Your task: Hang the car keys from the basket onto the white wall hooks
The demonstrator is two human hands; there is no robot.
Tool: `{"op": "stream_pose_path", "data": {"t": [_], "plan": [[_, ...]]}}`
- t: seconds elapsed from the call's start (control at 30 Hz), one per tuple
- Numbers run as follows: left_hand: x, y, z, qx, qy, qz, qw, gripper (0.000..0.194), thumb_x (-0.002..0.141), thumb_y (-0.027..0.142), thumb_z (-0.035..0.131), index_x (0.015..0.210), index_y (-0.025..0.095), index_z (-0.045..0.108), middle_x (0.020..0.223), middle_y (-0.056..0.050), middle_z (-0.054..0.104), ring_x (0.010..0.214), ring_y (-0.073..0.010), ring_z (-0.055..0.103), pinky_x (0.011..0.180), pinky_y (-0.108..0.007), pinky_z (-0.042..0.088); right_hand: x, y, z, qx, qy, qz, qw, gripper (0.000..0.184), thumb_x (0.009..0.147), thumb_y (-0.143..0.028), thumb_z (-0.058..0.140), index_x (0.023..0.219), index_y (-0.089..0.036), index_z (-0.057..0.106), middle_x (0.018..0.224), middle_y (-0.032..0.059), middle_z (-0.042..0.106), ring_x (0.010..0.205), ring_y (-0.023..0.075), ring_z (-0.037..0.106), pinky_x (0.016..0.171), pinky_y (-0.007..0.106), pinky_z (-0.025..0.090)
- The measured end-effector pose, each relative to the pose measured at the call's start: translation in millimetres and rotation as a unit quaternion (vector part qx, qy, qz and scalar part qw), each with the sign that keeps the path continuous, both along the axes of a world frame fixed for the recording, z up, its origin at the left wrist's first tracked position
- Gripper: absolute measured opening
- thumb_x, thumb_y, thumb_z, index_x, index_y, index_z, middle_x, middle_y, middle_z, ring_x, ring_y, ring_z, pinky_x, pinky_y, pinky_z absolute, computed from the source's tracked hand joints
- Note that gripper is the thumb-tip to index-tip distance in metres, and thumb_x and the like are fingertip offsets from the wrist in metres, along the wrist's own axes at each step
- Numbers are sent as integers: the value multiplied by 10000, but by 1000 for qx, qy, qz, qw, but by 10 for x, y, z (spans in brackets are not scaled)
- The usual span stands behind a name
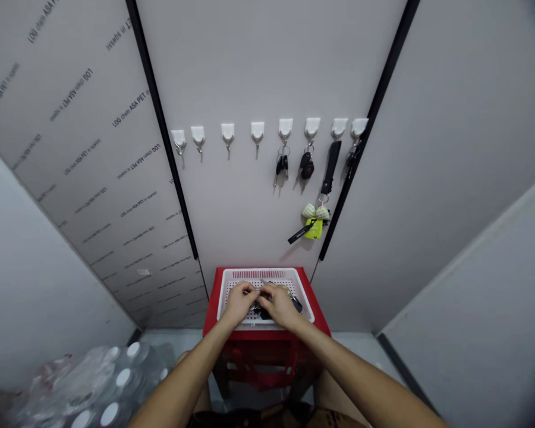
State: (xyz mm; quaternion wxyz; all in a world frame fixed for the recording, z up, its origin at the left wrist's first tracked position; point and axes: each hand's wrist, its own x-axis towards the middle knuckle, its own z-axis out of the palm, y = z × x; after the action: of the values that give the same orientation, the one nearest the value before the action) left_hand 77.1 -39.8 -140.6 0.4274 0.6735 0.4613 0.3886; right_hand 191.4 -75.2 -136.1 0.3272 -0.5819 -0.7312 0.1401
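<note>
Over a white plastic basket [304,297], my left hand [239,300] and my right hand [277,303] meet with fingertips close together. Both have their fingers closed in a pinch on a bunch of keys [255,308], mostly hidden behind the fingers. Other dark key items [296,303] lie in the basket beside my right hand. The basket rests on a red stool [211,309].
White adhesive hooks [257,129] run in a row along the wall panel. From the right-hand ones hang key bunches [282,166], a car key [307,166] and a black strap [331,167] with a yellow-green charm [314,228]. Plastic-wrapped bottles [123,377] stand at lower left.
</note>
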Motion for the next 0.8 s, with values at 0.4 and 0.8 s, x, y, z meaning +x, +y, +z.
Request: {"op": "stream_pose_path", "data": {"t": [0.4,0.8], "plan": [[1,-29,123,-71,-195,-73,976,180,516,205,543,676,151,481,667,12,529,678,-114,478,651,-228,358,19,82,348,-14,114,-27,993,140,636,-228,438,564,-152,531,543,2,521,545,108,460,524,212,347],[242,259,1318,59,-231,-59,969,227,604,198,494,819,156,435,645,33,499,434,-38,442,412,-160,338,69,460,1633,64,350,15,934,125,575,-220,481,676,-146,478,490,-47,499,437,67,468,459,203,406]]}}
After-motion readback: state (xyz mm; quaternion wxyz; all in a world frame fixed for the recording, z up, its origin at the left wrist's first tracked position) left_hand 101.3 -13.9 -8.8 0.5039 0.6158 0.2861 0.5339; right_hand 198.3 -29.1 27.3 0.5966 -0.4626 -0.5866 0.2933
